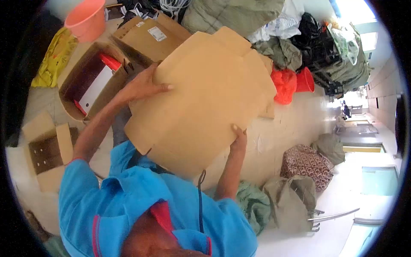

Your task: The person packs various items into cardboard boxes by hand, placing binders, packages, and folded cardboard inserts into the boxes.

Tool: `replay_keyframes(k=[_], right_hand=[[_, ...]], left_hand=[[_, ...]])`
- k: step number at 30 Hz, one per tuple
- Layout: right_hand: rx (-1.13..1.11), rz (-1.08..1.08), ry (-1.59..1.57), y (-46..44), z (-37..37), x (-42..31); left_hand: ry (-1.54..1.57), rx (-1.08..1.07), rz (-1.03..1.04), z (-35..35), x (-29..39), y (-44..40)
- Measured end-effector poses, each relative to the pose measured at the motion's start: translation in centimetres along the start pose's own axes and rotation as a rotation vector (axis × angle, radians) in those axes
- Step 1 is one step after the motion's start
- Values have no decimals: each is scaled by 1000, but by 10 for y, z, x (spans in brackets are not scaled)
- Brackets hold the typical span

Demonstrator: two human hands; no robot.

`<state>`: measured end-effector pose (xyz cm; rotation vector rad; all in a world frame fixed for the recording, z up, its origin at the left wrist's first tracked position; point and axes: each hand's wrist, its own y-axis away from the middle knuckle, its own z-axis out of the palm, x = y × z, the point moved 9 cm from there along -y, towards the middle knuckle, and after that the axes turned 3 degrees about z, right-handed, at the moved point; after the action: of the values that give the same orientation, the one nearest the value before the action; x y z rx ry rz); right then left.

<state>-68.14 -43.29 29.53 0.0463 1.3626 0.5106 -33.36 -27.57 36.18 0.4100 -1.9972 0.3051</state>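
A large flattened cardboard box fills the middle of the head view, held up in front of my chest. My left hand grips its left edge, thumb lying across the near face and the fingers hidden behind. At the lower right edge, my right hand holds the same cardboard, its thumb showing on the near side. The sheet looks tilted, with cut flaps along its far and right edges. Part of another piece of cardboard shows behind its right side.
An open carton with red and white items stands left, near a smaller open box. Beyond are a pink bucket, a yellow bag and more cardboard. Sacks, a red bucket and a patterned bundle lie around.
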Motion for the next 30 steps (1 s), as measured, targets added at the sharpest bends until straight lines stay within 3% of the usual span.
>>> replay_keyframes(k=[1,2,4,5,7,8,12,14,15,17,18,20,23,25,30], right_hand=[[-21,-14,0,0,4,-4],[-88,-10,-23,0,9,-2],[-157,-12,-46,3,16,-1],[-176,-54,-50,1,21,-1],[-183,-81,-53,3,23,0],[-204,-68,-72,1,28,1],[-171,53,4,6,40,-1],[-230,42,-8,-4,41,2],[-284,35,-26,-7,42,3],[-256,-5,-20,-10,30,3],[-222,-45,-16,-8,28,-3],[-203,2,19,9,32,-19],[-219,66,48,11,33,-17],[-247,78,39,6,36,-13],[-282,95,154,-1,55,0]], left_hand=[[205,-125,-102,6,1,0],[199,-110,-95,5,-14,-4],[499,-450,-330,51,-72,-1],[492,-446,-317,58,-77,-4],[842,-493,-328,83,-71,19],[862,-461,-244,77,-49,22],[912,-425,-205,86,-72,17],[916,-607,-348,110,-83,23],[917,-604,-348,115,-86,24],[893,-424,-140,103,-81,13],[891,-429,-135,94,-70,9],[527,-270,-173,53,-64,7],[480,-125,-182,15,-39,15],[401,-133,-100,-5,-19,14],[448,-147,-285,-22,-41,31]])
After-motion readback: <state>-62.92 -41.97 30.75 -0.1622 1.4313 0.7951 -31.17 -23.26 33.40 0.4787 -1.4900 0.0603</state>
